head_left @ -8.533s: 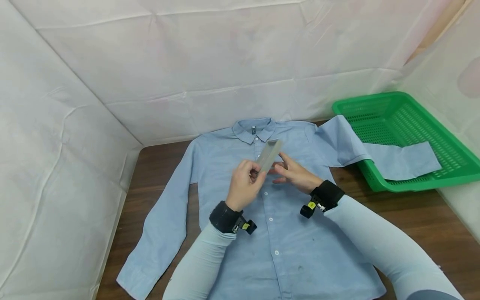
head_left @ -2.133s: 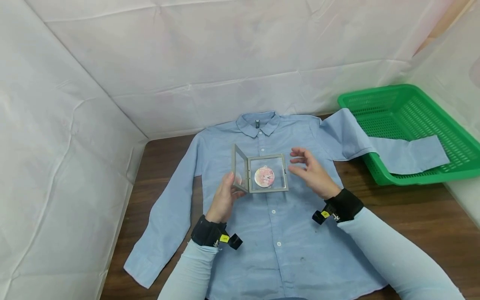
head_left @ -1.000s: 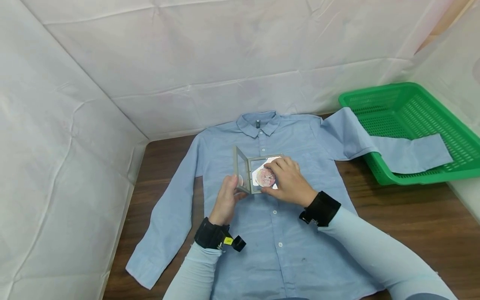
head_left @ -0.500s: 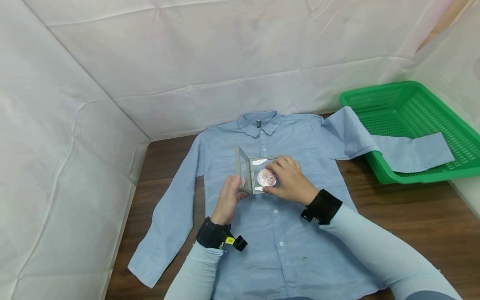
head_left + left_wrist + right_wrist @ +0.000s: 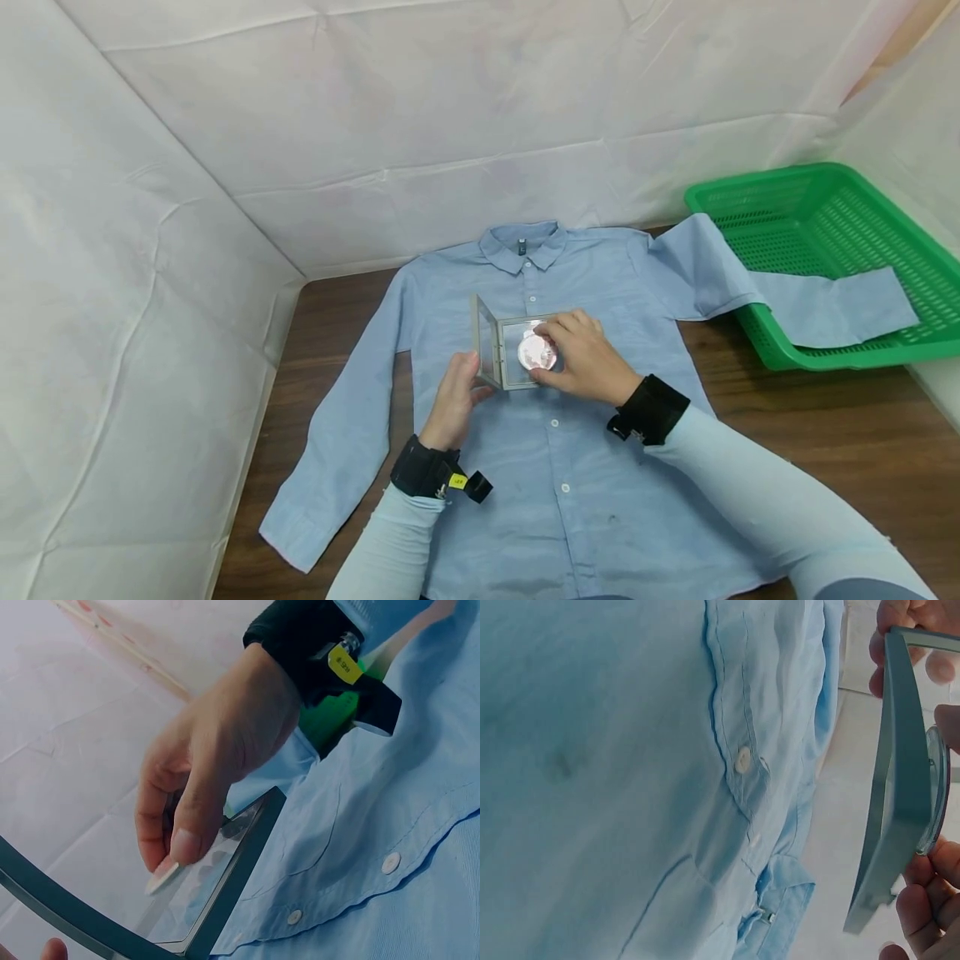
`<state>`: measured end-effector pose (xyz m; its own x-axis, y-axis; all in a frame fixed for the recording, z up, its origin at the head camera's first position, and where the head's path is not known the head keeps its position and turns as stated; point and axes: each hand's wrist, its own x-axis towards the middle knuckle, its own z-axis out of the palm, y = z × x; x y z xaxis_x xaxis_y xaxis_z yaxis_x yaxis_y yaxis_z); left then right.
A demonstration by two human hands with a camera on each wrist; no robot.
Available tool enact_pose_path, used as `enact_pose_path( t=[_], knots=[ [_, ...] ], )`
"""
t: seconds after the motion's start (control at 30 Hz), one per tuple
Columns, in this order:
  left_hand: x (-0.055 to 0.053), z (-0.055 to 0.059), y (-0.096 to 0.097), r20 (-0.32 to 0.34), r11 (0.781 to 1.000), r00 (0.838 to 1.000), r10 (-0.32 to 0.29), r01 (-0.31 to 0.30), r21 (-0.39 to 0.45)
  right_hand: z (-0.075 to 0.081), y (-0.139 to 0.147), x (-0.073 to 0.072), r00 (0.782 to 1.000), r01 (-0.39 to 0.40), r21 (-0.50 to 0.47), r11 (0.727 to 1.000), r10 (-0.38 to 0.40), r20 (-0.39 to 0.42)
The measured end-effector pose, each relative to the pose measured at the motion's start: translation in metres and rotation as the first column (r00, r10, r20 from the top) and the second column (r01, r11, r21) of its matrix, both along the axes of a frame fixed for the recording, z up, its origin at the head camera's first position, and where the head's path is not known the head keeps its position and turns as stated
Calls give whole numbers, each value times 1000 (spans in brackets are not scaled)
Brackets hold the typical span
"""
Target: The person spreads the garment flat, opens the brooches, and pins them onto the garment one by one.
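Note:
My left hand (image 5: 450, 400) grips a hinged, grey-rimmed display frame (image 5: 517, 386) with clear film panes by its left side. The frame stands open like a book above a light blue shirt (image 5: 517, 500). With thumb and fingers, my right hand (image 5: 588, 358) pinches a round pink-and-white badge (image 5: 536, 352) by its edge, over the right-hand pane. Glare washes out most of its picture. In the right wrist view the badge (image 5: 937, 795) appears edge-on beside the frame's rim. Whether it still touches the film I cannot tell.
The buttoned shirt lies spread on a dark wooden table (image 5: 352, 317). One sleeve (image 5: 832, 308) hangs into a green plastic basket (image 5: 795, 362) at the right. White sheeting (image 5: 450, 100) stands behind and at both sides.
Earliest, the frame was closed and turned edge-up. It then stood open with my right hand apart from it. My right hand has since moved left and pinched the badge, which now catches more glare.

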<state>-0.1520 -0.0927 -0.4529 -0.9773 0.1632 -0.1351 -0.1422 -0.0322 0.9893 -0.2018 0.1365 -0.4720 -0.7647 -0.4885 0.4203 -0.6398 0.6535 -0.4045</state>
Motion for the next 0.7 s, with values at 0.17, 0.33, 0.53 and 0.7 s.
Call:
enact_pose_path(
  t=[0.17,0.33,0.53,0.7],
  knots=[
    [0,1,-4,-11,1000,1000,7,-7,5,4,8,-3,1000,-3,-32,999,2,-26],
    [1,1,-11,-25,1000,1000,3,-3,-3,6,20,-5,999,11,-76,997,-14,-49],
    [1,5,-19,-21,999,999,42,-42,4,3,36,-8,999,34,-127,991,-34,-1],
    [2,7,-23,-26,997,997,73,-72,41,0,47,-9,999,42,-125,991,-39,25]
  ],
)
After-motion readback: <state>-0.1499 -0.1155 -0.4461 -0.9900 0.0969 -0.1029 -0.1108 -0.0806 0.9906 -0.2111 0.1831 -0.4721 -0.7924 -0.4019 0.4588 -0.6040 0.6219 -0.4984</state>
